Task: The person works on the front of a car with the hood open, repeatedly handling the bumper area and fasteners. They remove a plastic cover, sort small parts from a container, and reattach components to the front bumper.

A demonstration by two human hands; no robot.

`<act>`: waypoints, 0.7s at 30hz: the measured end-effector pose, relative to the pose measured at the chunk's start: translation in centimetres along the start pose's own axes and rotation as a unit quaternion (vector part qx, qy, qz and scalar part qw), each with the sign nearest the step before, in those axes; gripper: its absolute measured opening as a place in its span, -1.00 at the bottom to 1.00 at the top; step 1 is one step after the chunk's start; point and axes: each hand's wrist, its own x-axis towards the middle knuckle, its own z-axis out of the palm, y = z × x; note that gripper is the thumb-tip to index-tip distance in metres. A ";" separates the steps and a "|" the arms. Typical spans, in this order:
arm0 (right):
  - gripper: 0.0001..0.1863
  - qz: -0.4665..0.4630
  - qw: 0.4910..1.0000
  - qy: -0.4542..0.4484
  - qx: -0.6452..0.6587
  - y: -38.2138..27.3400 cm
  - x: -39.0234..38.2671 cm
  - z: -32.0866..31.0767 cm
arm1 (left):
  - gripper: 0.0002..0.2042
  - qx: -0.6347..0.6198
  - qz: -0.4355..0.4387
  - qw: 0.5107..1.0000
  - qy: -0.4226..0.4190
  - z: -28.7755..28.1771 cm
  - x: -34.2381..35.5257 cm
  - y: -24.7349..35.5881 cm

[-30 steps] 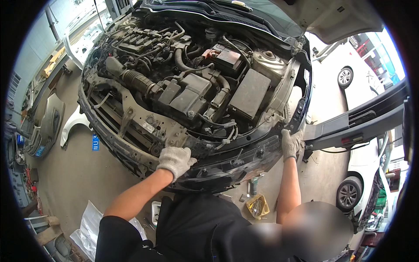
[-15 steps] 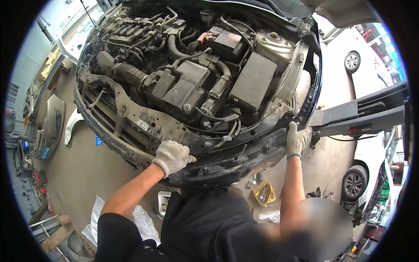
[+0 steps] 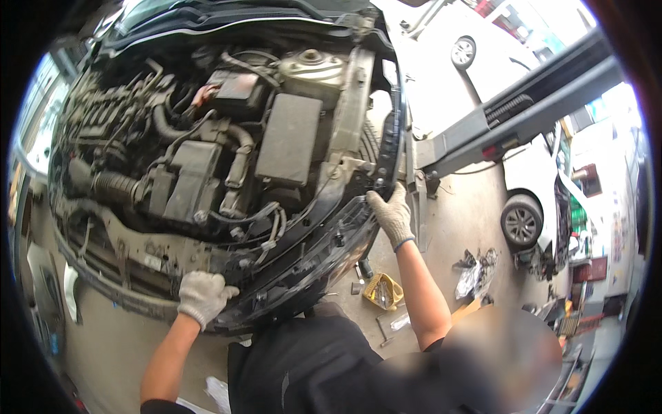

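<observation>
A dark, glossy headlight [image 3: 321,257] lies along the front corner of a car with its engine bay [image 3: 186,152] exposed. My left hand [image 3: 203,298], in a pale knit glove, rests at its inner end with the fingers curled onto the edge. At the outer end, beside the fender, my right hand [image 3: 392,212] wears a matching glove and is closed round the corner, thumb on top. The fingertips underneath are hidden. Behind the headlight, loose wiring connectors [image 3: 270,241] lie near a black rectangular box cover [image 3: 289,138].
A grey lift post [image 3: 510,114] stands close to the right of the fender. On the floor are a yellow basket [image 3: 383,291] of small parts, a hammer-like tool [image 3: 384,332] and plastic wrapping [image 3: 469,279]. A white car [image 3: 531,176] is parked further right.
My view has swung to the right, so the car sits further left and more of the right-hand floor shows. Both hands keep nearly the same places on the headlight.
</observation>
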 end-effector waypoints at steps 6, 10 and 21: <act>-0.04 -0.005 0.997 -0.030 0.072 2.4 1.1 0.3 | -0.55 0.011 0.009 0.999 0.036 0.9 -0.2 0.0; -0.05 0.031 0.998 -0.012 0.050 0.3 1.0 0.0 | -0.56 0.023 -0.007 1.000 0.008 0.7 -0.1 0.1; -0.07 -0.006 0.997 0.079 -0.014 1.2 3.0 2.1 | -0.60 0.027 -0.010 1.000 0.006 0.9 -0.4 -0.2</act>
